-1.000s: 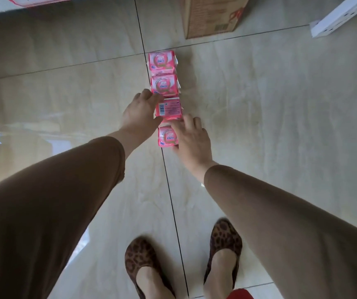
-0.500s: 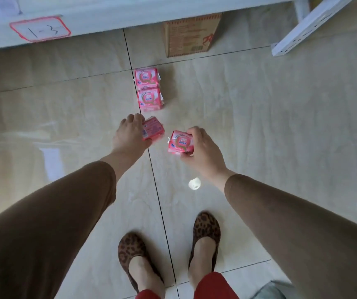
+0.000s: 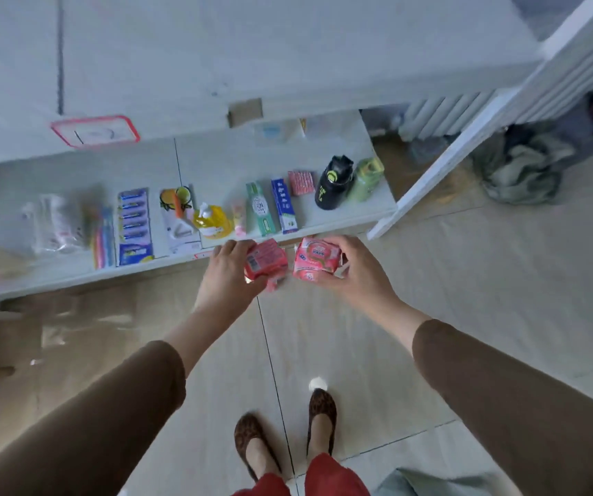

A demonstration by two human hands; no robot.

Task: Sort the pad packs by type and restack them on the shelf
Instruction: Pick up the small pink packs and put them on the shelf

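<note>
Head view: we hold one pink pad pack in our left hand and another pad pack in our right hand, fingers curled round each, just before the low white shelf. On it we see toothbrushes, a yellow bottle, toothpaste boxes and a black bottle. Glossy beige tiled floor lies beneath; a white radiator stands at right.

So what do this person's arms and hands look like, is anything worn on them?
Both arms wear plain brown sleeves that stop short of the wrists. The left hand and right hand are bare: no gloves, and no rings or watch that I can make out.
</note>
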